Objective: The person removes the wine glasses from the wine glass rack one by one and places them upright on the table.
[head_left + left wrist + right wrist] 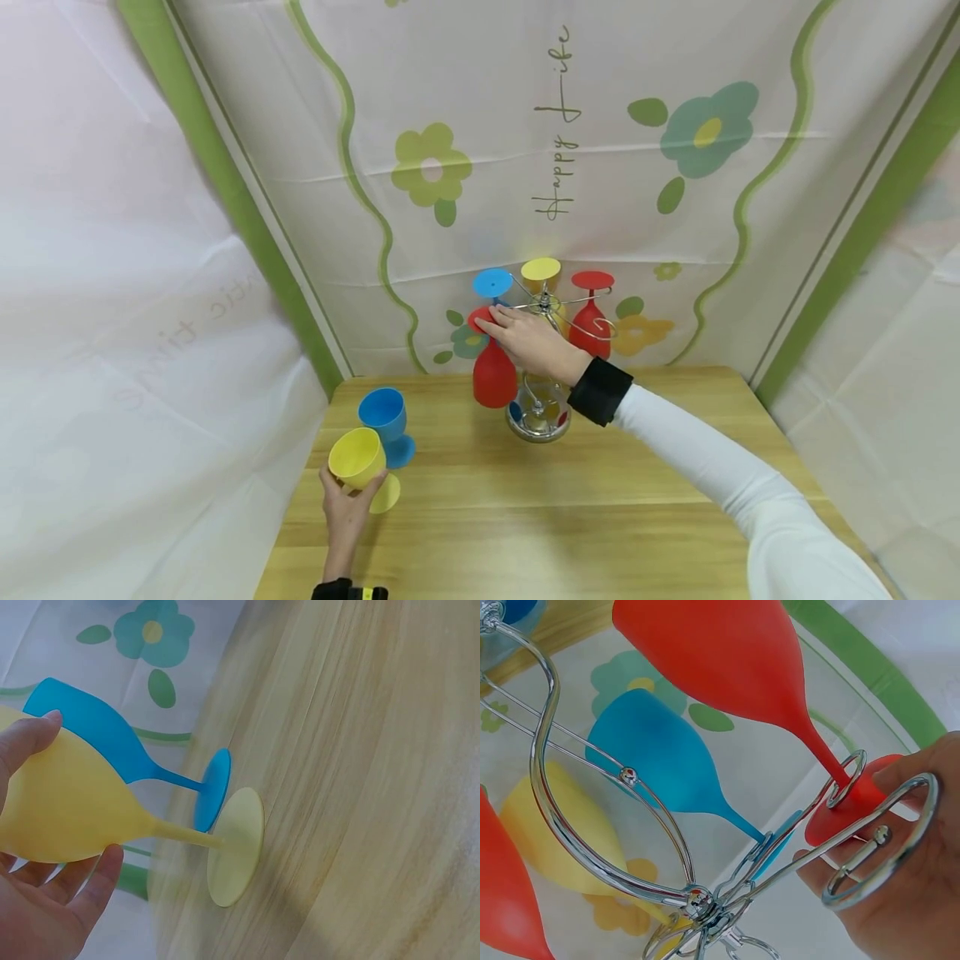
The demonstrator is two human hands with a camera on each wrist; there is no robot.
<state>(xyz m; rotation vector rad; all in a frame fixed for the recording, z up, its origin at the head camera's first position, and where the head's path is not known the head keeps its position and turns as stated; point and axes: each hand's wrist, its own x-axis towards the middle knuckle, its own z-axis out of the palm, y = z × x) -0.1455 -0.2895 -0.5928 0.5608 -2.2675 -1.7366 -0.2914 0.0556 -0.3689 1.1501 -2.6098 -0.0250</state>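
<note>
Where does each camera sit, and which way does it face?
Head: on the head, facing forward and down at the rack; left hand, right hand, right sleeve show.
Left wrist: on that wrist, facing the standing yellow goblet; left fingers show.
Right wrist: on that wrist, facing an upturned red goblet; right fingers show.
Head and left wrist share the standing blue goblet.

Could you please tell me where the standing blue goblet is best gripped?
Probably round the blue goblet's bowl, from the person's right: it stands upright, flaring above a thin stem, while the yellow goblet, held in the left hand, crowds its near side.
</note>
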